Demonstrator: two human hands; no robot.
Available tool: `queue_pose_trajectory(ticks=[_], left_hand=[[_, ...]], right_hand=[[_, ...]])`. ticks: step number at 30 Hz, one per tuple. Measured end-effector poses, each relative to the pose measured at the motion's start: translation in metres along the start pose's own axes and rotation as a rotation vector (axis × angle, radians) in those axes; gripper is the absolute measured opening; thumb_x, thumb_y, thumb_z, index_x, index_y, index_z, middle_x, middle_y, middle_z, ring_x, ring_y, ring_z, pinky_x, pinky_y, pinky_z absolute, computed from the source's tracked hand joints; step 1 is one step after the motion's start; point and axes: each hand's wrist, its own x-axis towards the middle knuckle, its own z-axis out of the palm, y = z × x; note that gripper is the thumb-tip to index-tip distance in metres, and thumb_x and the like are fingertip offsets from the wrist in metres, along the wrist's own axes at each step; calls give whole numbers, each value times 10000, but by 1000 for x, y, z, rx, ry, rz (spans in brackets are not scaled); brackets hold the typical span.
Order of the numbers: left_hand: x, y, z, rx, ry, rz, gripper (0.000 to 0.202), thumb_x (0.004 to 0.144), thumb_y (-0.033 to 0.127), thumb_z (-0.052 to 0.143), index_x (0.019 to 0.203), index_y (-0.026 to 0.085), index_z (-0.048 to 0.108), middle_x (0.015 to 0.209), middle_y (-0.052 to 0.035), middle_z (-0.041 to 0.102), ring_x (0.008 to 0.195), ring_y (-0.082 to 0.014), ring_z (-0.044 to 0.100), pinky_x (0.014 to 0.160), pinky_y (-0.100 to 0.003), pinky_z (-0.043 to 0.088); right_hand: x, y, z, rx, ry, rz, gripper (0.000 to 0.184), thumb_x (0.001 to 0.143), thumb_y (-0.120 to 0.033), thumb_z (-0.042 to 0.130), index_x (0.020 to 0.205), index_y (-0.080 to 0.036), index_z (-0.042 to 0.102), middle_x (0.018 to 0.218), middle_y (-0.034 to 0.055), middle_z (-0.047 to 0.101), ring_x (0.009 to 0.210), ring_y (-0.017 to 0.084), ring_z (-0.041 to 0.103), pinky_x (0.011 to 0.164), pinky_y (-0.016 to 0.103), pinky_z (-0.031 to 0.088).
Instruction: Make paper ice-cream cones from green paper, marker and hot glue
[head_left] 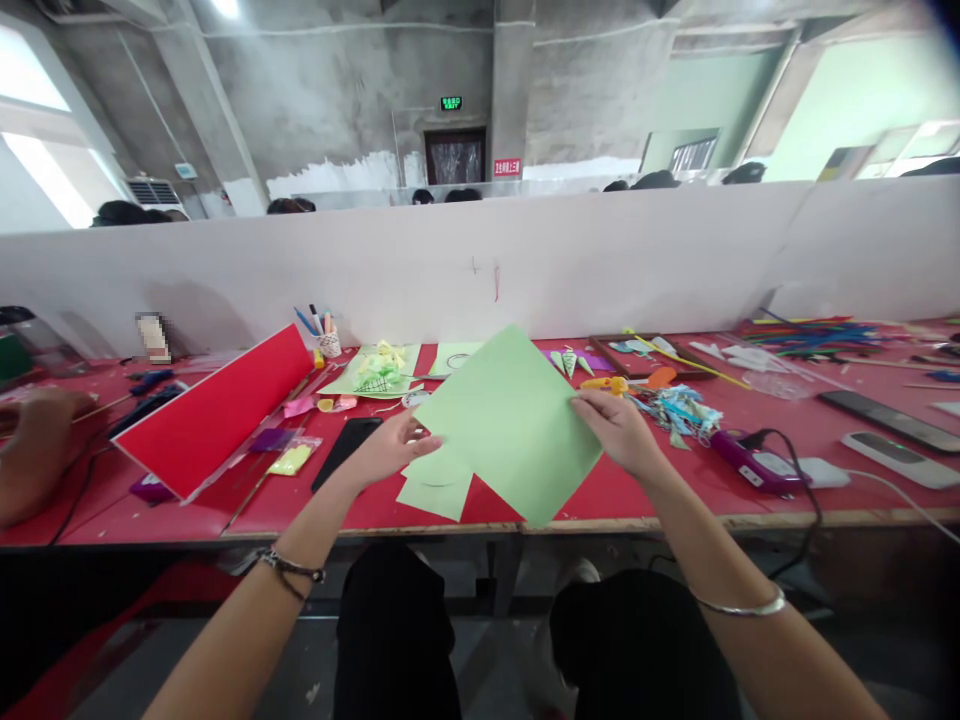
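A square sheet of light green paper (517, 430) is held up over the table front, turned so that one corner points away from me. My right hand (619, 430) pinches its right corner. Close to the left corner is my left hand (390, 450), its thumb and fingers apart; whether a fingertip touches the sheet I cannot tell. Partly hidden beneath lies another piece of green paper (439, 495) on the red tabletop. A dark phone (345, 450) rests just behind my left hand. Beyond my right hand are a yellow glue gun (604, 384) and a pile of blue scraps (682, 412).
A red board (217, 415) leans at left, near another person's hand (34, 450). A pen cup (328, 343) stands by the white partition (420, 260). Crumpled yellow-green paper (380, 368) lies at the back. On the right are a purple device (757, 465) with a cable and phones.
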Motion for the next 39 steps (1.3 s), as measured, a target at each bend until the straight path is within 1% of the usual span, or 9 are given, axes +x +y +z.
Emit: queue_pose_trajectory(ticks=[4,8,16,19,22,25,29,35,39], left_hand=[[7,-1,16,-300,147,-40,253,697,396,577,741,148,601,684,-29,639,683,-146,589,713,-295,466],[10,5,20,-511,189,1,369,707,480,510,847,149,595,779,-58,646,703,-157,588,646,-289,477],[5,26,25,-138,301,-28,297,690,406,592,564,144,529,506,25,541,500,-89,492,503,-204,380],[8,27,27,-80,360,-5,300,712,407,567,566,153,506,476,36,515,442,-78,442,442,-199,320],[9,31,32,-90,377,30,287,725,393,557,577,158,484,461,47,480,414,-69,418,422,-194,302],[10,41,41,-75,353,81,276,749,379,535,591,164,466,477,46,477,420,-66,414,428,-191,310],[14,53,51,2,350,192,262,766,364,519,606,166,455,540,40,467,491,-71,424,485,-190,342],[28,50,61,-193,256,262,284,737,418,525,623,173,437,605,30,434,593,-96,431,571,-218,373],[32,44,66,-364,174,265,326,684,465,570,648,183,413,603,47,394,563,-84,382,545,-217,345]], right_hand=[[1,10,16,123,27,79,298,758,-445,463,669,-174,546,597,-3,539,540,126,485,493,232,375],[-1,14,29,145,15,105,306,758,-456,456,692,-175,556,620,9,568,550,138,510,495,238,395],[-4,21,44,84,18,115,259,770,-393,439,716,-166,551,640,23,563,585,158,529,544,277,425],[-7,13,49,-6,176,83,213,742,-350,487,845,-164,504,765,54,529,705,187,509,672,357,428],[-15,-12,53,-201,381,-126,178,748,-299,493,869,-179,441,812,64,460,793,206,453,741,402,405],[-21,-43,59,-167,240,-306,234,752,-278,506,934,-185,392,873,71,433,789,186,455,698,361,442],[-18,-68,67,-14,72,-317,411,723,-342,560,1035,-204,332,1007,88,390,898,193,460,732,353,470],[-8,-72,68,199,-9,-235,290,741,-312,550,925,-226,342,910,42,436,839,163,492,745,355,472],[-7,-71,64,312,-155,-202,232,749,-319,549,856,-214,373,856,23,449,811,147,510,723,333,482]])
